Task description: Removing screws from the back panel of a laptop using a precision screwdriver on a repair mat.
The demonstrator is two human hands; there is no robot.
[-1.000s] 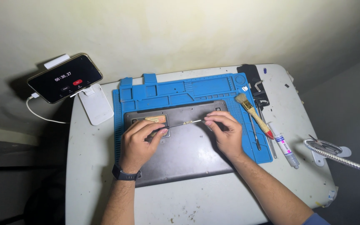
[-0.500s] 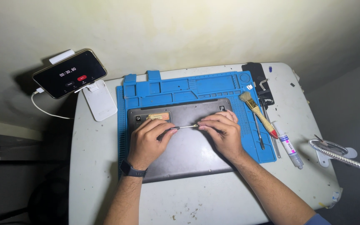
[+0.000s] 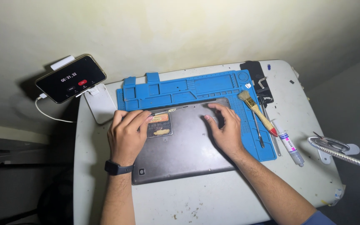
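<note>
A grey laptop (image 3: 180, 154) lies bottom-up on a blue work mat (image 3: 188, 89) on a white table. My left hand (image 3: 126, 135) pinches a thin metal tool (image 3: 169, 111) whose tip points right along the laptop's far edge, just above a worn label (image 3: 160, 125). My right hand (image 3: 226, 131) rests flat on the laptop's right half, fingers spread, holding nothing. A black watch sits on my left wrist.
A paintbrush (image 3: 257, 112), slim metal tools (image 3: 260, 129) and a small tube (image 3: 290, 143) lie at the mat's right. A phone (image 3: 71, 78) showing a timer leans at the far left with a white cable. A flexible metal lamp arm (image 3: 342, 152) enters from the right.
My right hand let go of the thin tool and moved to lie flat on the laptop. My left hand now holds the tool alone near the far edge.
</note>
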